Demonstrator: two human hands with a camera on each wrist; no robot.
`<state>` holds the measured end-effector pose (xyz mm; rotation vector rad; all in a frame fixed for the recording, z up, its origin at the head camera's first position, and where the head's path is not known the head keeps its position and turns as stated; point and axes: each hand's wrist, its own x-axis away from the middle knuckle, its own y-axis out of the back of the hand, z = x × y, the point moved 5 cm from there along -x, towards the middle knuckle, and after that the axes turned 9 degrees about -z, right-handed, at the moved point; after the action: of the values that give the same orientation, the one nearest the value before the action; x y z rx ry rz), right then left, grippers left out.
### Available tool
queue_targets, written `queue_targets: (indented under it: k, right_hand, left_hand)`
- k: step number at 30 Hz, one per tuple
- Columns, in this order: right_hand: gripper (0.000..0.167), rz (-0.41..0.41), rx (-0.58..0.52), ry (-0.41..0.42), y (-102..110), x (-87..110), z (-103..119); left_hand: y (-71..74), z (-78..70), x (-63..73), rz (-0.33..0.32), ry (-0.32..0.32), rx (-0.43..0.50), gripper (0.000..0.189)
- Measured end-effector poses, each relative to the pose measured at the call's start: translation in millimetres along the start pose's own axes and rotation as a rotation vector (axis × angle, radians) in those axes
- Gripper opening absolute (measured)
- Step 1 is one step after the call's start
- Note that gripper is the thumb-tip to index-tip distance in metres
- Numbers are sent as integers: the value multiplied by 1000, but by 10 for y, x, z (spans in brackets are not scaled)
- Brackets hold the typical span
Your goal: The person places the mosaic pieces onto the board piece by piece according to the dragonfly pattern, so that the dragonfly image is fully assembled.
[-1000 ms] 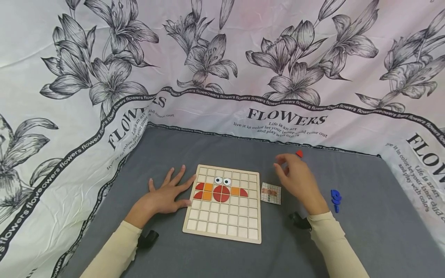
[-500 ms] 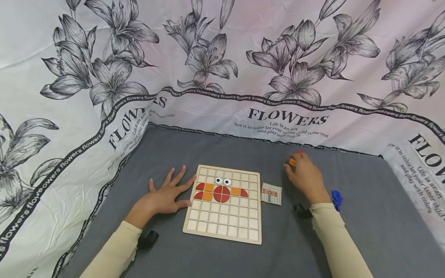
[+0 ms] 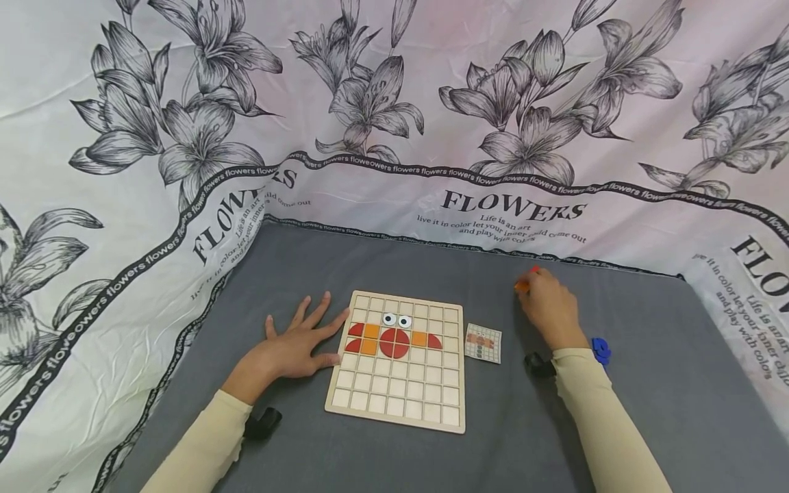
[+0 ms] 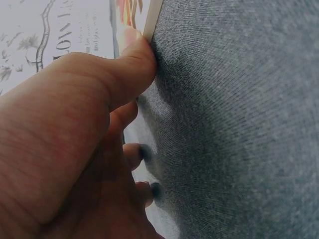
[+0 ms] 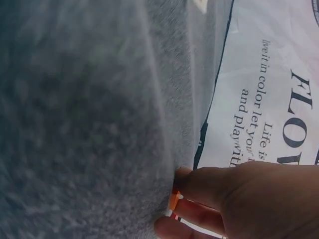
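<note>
A wooden grid board [image 3: 394, 414] lies mid-table with red and orange tiles and two white eye pieces set in its squares. My left hand [image 3: 294, 350] rests flat with spread fingers at the board's left side; its thumb [image 4: 134, 55] touches the board edge in the left wrist view. Toward the back right, my right hand [image 3: 550, 309] pinches an orange tile [image 3: 521, 285] between thumb and fingers, low over the cloth. The same orange tile [image 5: 173, 200] shows partly in the right wrist view. A red piece [image 3: 535, 269] sits just behind those fingers, partly hidden.
A small printed pattern card [image 3: 483, 344] lies right of the board. Blue pieces [image 3: 601, 350] are beside the right forearm, partly covered by it. A flower-printed cloth [image 3: 370, 195] stands as a wall behind the grey tabletop [image 3: 296, 263].
My right hand has moved right and back from beside the card to the red piece, and now pinches the orange tile there. The left hand has stayed at the board.
</note>
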<state>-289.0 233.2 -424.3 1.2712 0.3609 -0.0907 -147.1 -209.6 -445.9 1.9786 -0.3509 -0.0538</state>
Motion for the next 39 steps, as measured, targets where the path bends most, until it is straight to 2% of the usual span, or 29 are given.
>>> queue_targets:
  k: [7,18,24,28,33,39]
  right_hand:
    - [18,-41,10,18,29,-38,-17]
    - [20,30,-3,7,10,-63,-79]
    - [19,43,-33,-8,-5,10,-75]
    - [27,73,-42,0,-12,76,-63]
    - [36,101,-80,-1,48,186,31]
    - [34,109,-201,35,183,286,318]
  left_hand:
    - [-117,129,-58,-4,1,10,87]
    - [21,-25,-7,8,9,-16,84]
    - [-7,15,-17,9,15,-4,85]
    - [-28,35,-17,14,18,14,86]
    - [-63,62,-23,20,13,28,87]
    - [-2,10,-15,11,8,11,85]
